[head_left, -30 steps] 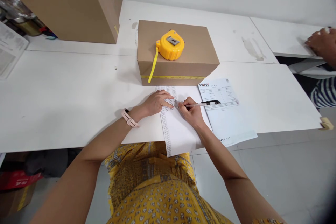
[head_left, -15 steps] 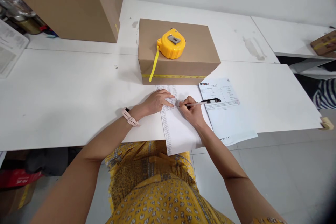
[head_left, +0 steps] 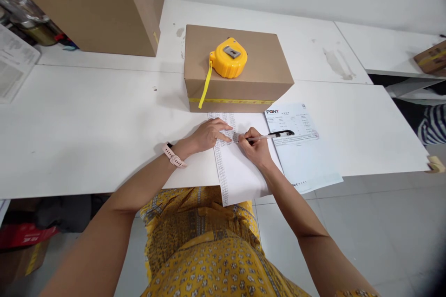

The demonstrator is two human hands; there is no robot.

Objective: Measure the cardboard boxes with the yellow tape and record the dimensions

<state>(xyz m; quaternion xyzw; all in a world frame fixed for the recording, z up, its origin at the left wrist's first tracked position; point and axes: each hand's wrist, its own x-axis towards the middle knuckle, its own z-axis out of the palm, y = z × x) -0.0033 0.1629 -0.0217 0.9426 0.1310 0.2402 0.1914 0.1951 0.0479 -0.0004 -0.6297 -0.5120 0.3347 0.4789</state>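
Note:
My right hand (head_left: 255,147) grips a pen (head_left: 275,135) with its tip on a white sheet of printed rows (head_left: 237,167). My left hand (head_left: 209,133) lies flat on the same sheet, fingers stretched out beside the pen tip; a pink watch sits on that wrist. A second printed form (head_left: 299,148) lies just to the right. Behind the papers stands a small cardboard box (head_left: 258,69) with a yellow tape measure (head_left: 228,58) on top, its strap hanging over the box's front.
A large cardboard box (head_left: 104,4) stands at the back left of the white table (head_left: 87,116). Papers (head_left: 14,62) lie at the far left. Another small box (head_left: 432,58) rests on the neighbouring table at right, near a person's striped sleeve (head_left: 434,125).
A co-worker's hand at the far right has withdrawn, leaving a small box on the neighbouring table. My hands have barely moved on the sheet.

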